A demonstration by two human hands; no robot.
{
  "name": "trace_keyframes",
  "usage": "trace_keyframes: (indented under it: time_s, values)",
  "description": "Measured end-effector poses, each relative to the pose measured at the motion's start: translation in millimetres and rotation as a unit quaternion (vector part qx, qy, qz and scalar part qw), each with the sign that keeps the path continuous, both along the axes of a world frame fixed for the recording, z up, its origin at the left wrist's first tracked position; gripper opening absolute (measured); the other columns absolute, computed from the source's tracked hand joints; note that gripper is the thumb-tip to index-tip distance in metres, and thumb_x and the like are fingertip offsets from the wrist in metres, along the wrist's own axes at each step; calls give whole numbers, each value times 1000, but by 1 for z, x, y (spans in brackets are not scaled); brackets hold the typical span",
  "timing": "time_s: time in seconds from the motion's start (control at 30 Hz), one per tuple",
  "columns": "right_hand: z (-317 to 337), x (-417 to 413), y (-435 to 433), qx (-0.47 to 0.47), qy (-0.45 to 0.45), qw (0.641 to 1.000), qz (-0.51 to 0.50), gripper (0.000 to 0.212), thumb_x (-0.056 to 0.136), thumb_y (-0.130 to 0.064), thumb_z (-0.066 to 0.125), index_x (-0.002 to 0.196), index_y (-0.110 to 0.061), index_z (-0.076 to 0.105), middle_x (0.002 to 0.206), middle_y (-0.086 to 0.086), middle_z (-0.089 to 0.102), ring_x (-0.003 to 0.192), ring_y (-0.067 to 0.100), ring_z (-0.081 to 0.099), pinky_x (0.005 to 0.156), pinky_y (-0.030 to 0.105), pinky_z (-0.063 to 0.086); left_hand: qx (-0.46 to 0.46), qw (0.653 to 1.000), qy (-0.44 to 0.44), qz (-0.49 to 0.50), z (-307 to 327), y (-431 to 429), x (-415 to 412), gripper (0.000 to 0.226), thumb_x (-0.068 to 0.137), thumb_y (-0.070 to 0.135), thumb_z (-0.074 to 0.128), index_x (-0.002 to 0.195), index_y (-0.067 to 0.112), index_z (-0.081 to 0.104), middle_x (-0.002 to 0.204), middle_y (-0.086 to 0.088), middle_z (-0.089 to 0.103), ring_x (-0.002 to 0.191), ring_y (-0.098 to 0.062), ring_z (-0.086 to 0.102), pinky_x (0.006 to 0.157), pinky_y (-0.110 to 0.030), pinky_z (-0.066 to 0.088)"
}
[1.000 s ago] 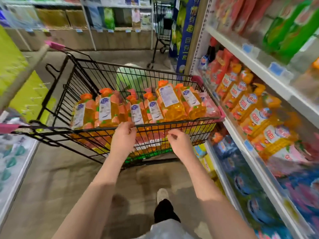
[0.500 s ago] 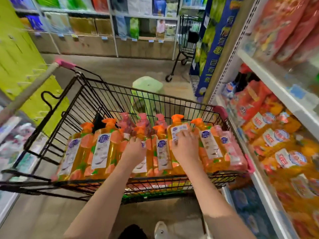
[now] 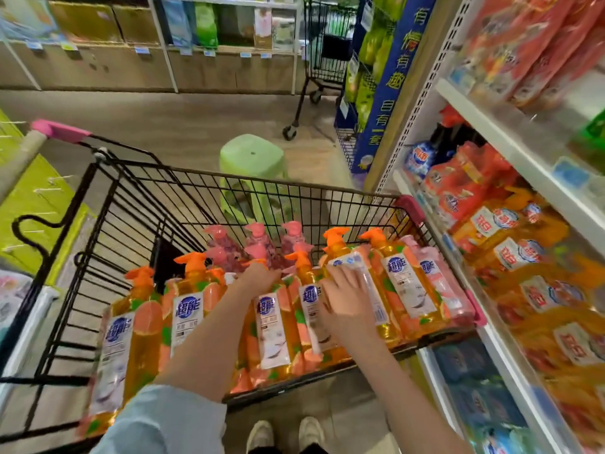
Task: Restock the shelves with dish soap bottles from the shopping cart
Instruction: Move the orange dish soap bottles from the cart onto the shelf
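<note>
A black wire shopping cart (image 3: 108,204) with pink corners stands in front of me, holding several orange dish soap bottles (image 3: 193,306) and a few pink bottles (image 3: 258,244) behind them. My left hand (image 3: 260,276) reaches down over the neck of a middle orange bottle (image 3: 271,332), fingers curled over its top. My right hand (image 3: 347,299) grips a tilted orange bottle (image 3: 340,250) across its white label. On my right, white shelves (image 3: 510,152) carry more orange bottles (image 3: 510,253).
A green plastic stool (image 3: 252,158) stands just beyond the cart. A second cart (image 3: 324,50) is parked farther down the aisle by a blue display column (image 3: 389,80). A yellow-green display (image 3: 32,211) sits on the left. My shoes (image 3: 284,434) are below.
Both hands left the cart's near rim and moved onto the bottles inside. My view has come closer to the cart and the shelves.
</note>
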State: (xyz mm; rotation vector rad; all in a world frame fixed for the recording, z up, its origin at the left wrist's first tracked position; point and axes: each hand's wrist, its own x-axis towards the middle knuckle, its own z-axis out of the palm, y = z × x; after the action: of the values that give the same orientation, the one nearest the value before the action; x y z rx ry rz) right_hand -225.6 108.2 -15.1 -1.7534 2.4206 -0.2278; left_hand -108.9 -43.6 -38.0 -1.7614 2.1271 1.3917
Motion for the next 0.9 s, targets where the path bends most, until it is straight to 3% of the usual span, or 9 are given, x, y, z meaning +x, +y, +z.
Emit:
trace_keyframes:
  time_s: [0.1,0.23,0.3,0.37,0.5,0.63,0.7,0.8,0.9]
  values:
    - [-5,2,2,-45,10,999,-12,28,77,-18,68,105,-15,68,134,6,55,132,28,43,112,52,25,67,986,75,134,-11,-8,-9,26,84,22,70,102,5,62,74,1,54,67,-15,55,63,-27,50]
    - [-9,3,2,-68,1,997,-23,26,76,-19,68,102,-16,68,130,4,57,129,26,45,112,51,29,17,979,42,199,-14,-9,-9,53,89,10,63,130,-12,38,70,-2,41,65,-18,46,44,-12,42]
    - [-9,4,2,-76,11,997,-25,26,75,-21,69,100,-17,69,128,4,59,128,25,47,112,50,27,13,969,54,242,-16,-9,-7,73,87,14,67,136,-13,21,94,-13,57,82,-24,59,63,-14,50]
    - [-9,6,2,-76,18,996,-32,26,71,-22,71,97,-18,70,124,4,62,124,26,52,110,48,25,4,963,63,263,-15,-9,-4,86,79,19,75,137,-10,18,111,-19,62,99,-32,64,80,-36,56]
    - [-5,5,1,-45,35,998,-27,31,75,-30,58,101,-17,71,126,4,61,126,24,49,115,39,18,-23,957,88,276,-13,-13,5,79,67,32,85,124,1,39,101,-15,65,90,-30,68,73,-40,59]
    - [8,5,-4,4,-22,999,-23,45,95,-42,44,135,-21,49,149,-4,37,143,16,21,118,35,-1,-80,967,110,218,11,-5,12,65,67,40,83,117,12,52,91,2,61,80,-17,65,68,-35,57]
    - [14,12,-7,-16,-68,998,-6,54,93,-52,44,139,-23,43,146,-5,41,140,15,28,117,34,11,-107,962,142,206,26,9,15,73,69,37,82,130,15,47,86,8,59,76,-9,61,68,-29,54]
    - [22,27,-14,27,-213,977,9,76,85,-52,60,148,-25,26,147,-5,39,133,15,40,107,35,35,-161,954,178,181,45,31,25,82,68,36,83,137,16,43,112,3,62,99,-11,59,88,-34,53]
    - [27,33,-25,100,-373,922,-20,88,79,-34,73,148,-29,18,121,-14,53,97,1,59,80,21,51,-188,945,207,171,59,44,39,80,67,32,84,136,19,46,109,10,55,97,-7,52,83,-26,49]
